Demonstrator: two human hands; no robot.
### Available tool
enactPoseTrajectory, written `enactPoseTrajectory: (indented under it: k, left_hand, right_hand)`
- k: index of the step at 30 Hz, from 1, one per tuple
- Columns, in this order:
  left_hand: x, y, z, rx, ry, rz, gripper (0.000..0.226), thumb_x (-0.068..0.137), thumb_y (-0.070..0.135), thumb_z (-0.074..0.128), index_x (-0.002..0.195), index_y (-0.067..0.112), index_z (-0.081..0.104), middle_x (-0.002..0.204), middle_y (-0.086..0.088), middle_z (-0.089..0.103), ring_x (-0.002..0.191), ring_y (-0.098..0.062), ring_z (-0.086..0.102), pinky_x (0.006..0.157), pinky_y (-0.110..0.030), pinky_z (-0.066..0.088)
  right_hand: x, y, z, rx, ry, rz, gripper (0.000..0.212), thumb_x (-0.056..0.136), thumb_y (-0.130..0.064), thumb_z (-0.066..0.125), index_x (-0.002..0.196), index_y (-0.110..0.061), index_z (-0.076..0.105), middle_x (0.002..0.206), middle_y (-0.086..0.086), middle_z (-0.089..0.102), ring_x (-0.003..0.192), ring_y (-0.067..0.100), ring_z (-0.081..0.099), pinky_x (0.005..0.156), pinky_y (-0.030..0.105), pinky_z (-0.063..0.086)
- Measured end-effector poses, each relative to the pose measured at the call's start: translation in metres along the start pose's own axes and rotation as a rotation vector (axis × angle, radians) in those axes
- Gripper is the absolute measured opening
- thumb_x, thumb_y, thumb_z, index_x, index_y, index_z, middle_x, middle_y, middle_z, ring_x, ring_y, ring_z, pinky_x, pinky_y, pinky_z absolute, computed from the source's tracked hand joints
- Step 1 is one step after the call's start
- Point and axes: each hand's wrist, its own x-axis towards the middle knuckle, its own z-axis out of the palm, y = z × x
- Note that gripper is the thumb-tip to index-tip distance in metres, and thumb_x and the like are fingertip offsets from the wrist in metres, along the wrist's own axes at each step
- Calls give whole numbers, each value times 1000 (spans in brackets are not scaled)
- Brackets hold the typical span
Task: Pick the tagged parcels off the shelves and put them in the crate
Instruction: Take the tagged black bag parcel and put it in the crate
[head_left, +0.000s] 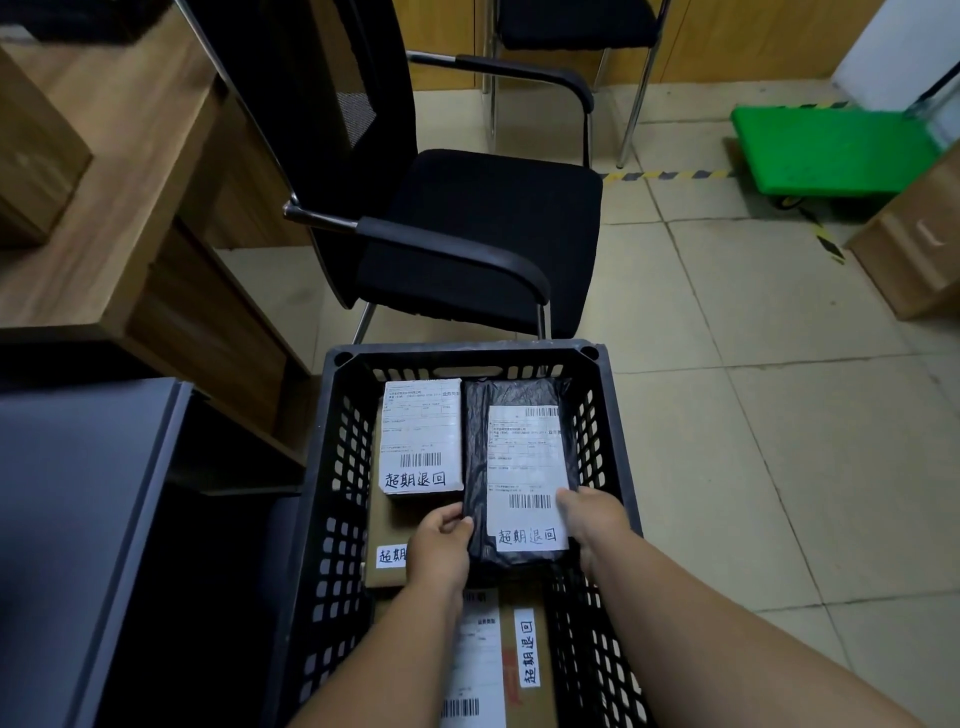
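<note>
A black slotted crate (337, 499) stands on the floor below me. Inside it a black-wrapped parcel (475, 441) with a white label and handwritten tag lies at the right. My left hand (439, 545) grips its near left edge and my right hand (592, 525) grips its near right edge. A white parcel (422, 436) with a tagged label lies beside it at the left. Under them sit a brown parcel (382, 535) and, nearer me, a brown box (519, 670) with a label and tag.
A black armchair (467, 228) stands just beyond the crate. A wooden desk (119, 197) and a dark grey shelf unit (88, 519) are at the left. A green trolley (831, 150) and a cardboard box (914, 249) stand at the right on the tiled floor.
</note>
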Motion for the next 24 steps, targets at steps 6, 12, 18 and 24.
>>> enactPoseTrajectory:
  k: [6, 12, 18, 24]
  left_hand:
    - [3, 0, 2, -32, 33, 14, 23, 92, -1, 53, 113, 4, 60, 99, -9, 64, 86, -20, 59, 78, -28, 46]
    - [2, -1, 3, -34, 46, 22, 21, 91, -2, 53, 110, 3, 60, 92, -8, 64, 80, -18, 59, 63, -21, 45]
    - [-2, 0, 0, 21, 28, 7, 28, 91, 4, 56, 120, 2, 57, 111, -12, 63, 93, -22, 57, 89, -30, 45]
    - [-19, 18, -12, 372, 74, 98, 23, 91, 27, 59, 107, 11, 61, 105, -8, 66, 96, -26, 61, 88, -34, 50]
  right_hand:
    - [0, -2, 4, -2, 24, 1, 24, 88, -6, 47, 69, -12, 62, 97, 22, 70, 94, 41, 67, 81, 57, 54]
    - [7, 2, 6, -11, 36, -22, 23, 88, -7, 48, 73, -12, 65, 92, 18, 71, 91, 38, 67, 82, 54, 55]
    - [7, -3, 6, -151, 46, -67, 21, 88, -12, 45, 88, -3, 65, 97, 18, 69, 89, 36, 66, 81, 43, 56]
    - [-16, -26, -3, -470, 136, -240, 22, 94, -21, 46, 94, -2, 56, 92, 12, 55, 83, 30, 52, 65, 27, 35]
